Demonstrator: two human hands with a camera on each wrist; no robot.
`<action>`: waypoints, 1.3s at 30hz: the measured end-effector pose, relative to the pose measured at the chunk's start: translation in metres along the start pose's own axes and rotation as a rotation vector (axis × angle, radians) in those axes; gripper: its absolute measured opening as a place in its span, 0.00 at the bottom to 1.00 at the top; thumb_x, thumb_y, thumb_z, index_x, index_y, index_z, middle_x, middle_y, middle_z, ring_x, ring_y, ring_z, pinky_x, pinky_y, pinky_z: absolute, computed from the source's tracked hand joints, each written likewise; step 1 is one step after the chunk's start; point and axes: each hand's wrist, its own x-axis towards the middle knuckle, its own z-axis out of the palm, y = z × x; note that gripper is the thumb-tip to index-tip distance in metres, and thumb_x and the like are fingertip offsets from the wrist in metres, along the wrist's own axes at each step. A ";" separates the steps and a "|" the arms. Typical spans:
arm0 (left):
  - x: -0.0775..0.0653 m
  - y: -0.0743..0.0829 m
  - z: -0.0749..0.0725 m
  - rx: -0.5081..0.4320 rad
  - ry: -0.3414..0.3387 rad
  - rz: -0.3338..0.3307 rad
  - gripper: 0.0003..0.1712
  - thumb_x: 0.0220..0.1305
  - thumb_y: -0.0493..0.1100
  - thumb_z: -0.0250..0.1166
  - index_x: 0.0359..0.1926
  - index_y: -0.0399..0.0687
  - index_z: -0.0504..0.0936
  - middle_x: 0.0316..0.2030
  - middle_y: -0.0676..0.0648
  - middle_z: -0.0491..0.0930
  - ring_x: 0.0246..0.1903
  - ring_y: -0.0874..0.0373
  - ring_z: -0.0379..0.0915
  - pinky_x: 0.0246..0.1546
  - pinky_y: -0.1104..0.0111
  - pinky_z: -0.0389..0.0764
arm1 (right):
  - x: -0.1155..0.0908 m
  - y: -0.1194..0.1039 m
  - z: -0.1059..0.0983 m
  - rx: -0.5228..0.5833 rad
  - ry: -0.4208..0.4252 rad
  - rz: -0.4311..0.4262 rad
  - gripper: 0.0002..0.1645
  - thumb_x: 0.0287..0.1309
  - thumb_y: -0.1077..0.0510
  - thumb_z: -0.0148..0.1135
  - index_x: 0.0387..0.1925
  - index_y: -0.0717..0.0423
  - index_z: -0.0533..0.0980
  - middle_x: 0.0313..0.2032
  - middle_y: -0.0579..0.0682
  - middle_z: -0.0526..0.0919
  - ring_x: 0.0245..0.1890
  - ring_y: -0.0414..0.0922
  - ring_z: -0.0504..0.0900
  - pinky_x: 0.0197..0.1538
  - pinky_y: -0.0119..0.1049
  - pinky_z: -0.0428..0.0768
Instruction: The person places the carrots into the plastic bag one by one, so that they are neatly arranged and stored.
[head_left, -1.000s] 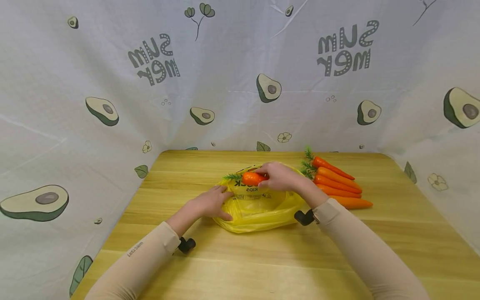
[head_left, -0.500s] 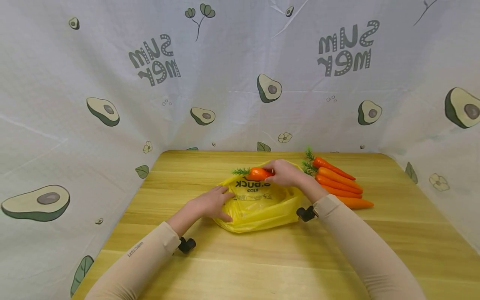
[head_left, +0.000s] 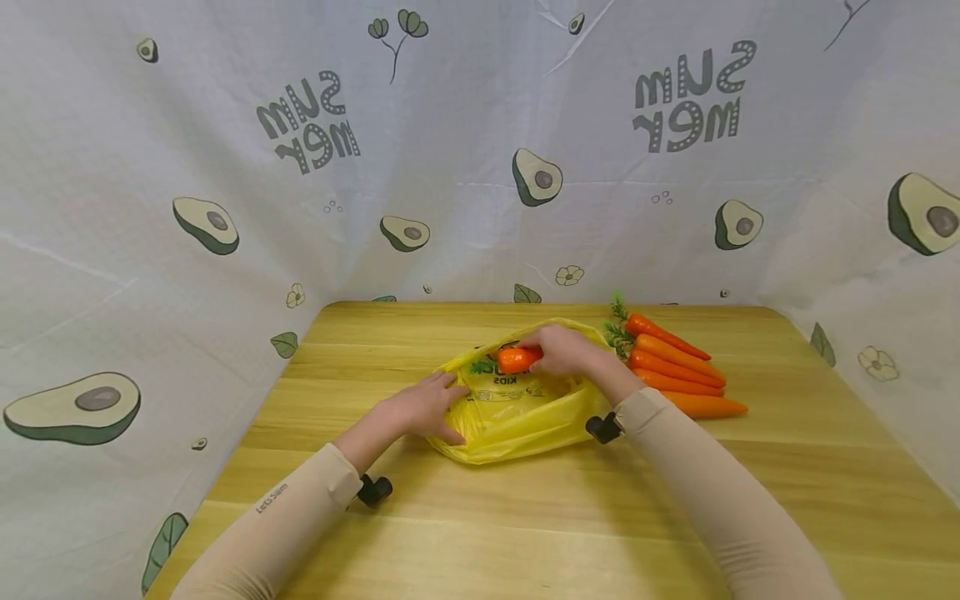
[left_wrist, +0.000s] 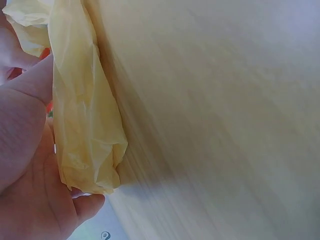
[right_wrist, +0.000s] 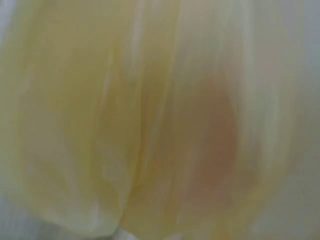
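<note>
In the head view a yellow plastic bag (head_left: 517,433) lies on the table with its mouth spread wide. Within that mouth my right hand (head_left: 564,350) grips an orange carrot (head_left: 514,360) with green leaves, its thick leafy end pointing left. My left hand (head_left: 417,406) is at the bag's left end, thumb and fingers spread apart against the plastic. The left wrist view has the left hand (left_wrist: 37,185) along the bag's side (left_wrist: 85,125), one fingertip by its bottom fold. Blurred yellow film (right_wrist: 125,125) fills the right wrist view and veils the right hand.
Right of the bag, several more carrots (head_left: 678,367) lie side by side on the wooden table (head_left: 480,533), leafy ends to the left. A white printed curtain (head_left: 465,167) stands behind and at the sides.
The right hand has shifted right and back, then slightly down with the carrot. Its leaves, earlier beyond the bag's rim, now sit inside the mouth. The left hand has stayed put.
</note>
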 end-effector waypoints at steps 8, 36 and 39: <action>-0.001 0.001 0.000 0.006 -0.004 0.006 0.54 0.55 0.67 0.72 0.77 0.53 0.62 0.78 0.39 0.51 0.78 0.39 0.43 0.75 0.48 0.56 | 0.009 -0.003 0.004 0.030 0.035 0.096 0.31 0.63 0.56 0.68 0.67 0.57 0.74 0.62 0.61 0.78 0.62 0.58 0.77 0.65 0.54 0.74; 0.001 0.000 0.000 0.027 -0.020 0.006 0.55 0.55 0.69 0.72 0.78 0.55 0.61 0.79 0.41 0.50 0.78 0.40 0.42 0.76 0.49 0.55 | 0.022 -0.003 0.021 0.018 0.049 0.162 0.31 0.61 0.55 0.69 0.65 0.57 0.76 0.61 0.59 0.80 0.53 0.52 0.79 0.56 0.51 0.79; 0.001 0.000 -0.001 0.026 -0.020 0.008 0.55 0.55 0.69 0.71 0.78 0.55 0.60 0.79 0.41 0.50 0.78 0.40 0.42 0.76 0.49 0.55 | 0.022 -0.003 0.022 0.025 0.057 0.177 0.30 0.62 0.54 0.69 0.65 0.56 0.76 0.61 0.58 0.80 0.52 0.51 0.79 0.55 0.50 0.79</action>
